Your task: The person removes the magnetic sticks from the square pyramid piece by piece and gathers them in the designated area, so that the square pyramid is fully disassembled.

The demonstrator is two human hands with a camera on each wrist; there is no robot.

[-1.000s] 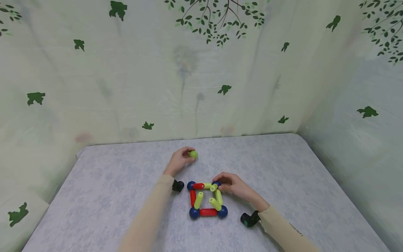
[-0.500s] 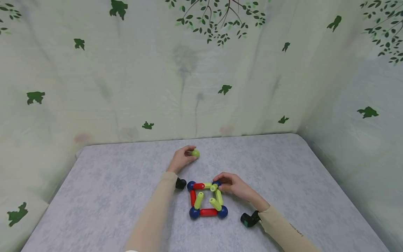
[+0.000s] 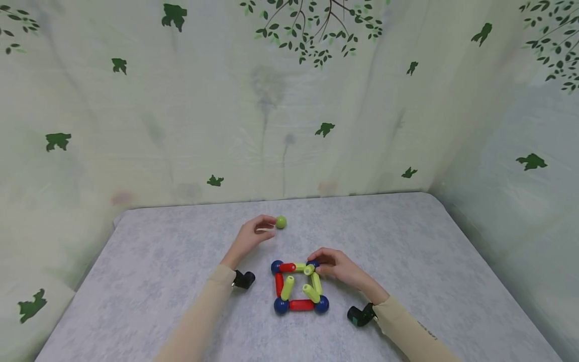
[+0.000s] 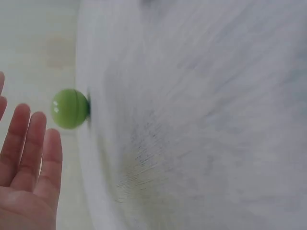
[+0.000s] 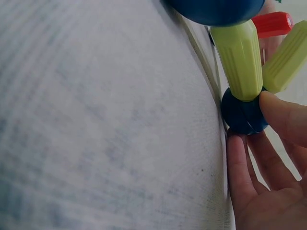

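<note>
A square of magnetic rods and balls lies mid-table, with blue balls at its corners and red rods (image 3: 301,305) and yellow-green rods (image 3: 315,284) as sides. More rods rise from the corners, a red one (image 3: 287,267) at the far left and yellow-green ones at the others. My right hand (image 3: 340,266) grips the far right blue ball (image 5: 243,112) between thumb and fingers. Beyond the square, a green ball (image 3: 281,221) rests on the table. My left hand (image 3: 253,236) is beside it, and in the left wrist view its fingers (image 4: 50,163) are extended, apart from the ball.
The table (image 3: 172,261) has a grey mottled cover. Behind it and at the sides hang pale sheets (image 3: 203,115) printed with leaves. Each wrist wears a small black camera, the left one (image 3: 244,279) standing just left of the square.
My left hand has let go of the green ball and drawn back left towards me. The ball stays on the table. My right hand keeps its grip on the far right blue ball.
</note>
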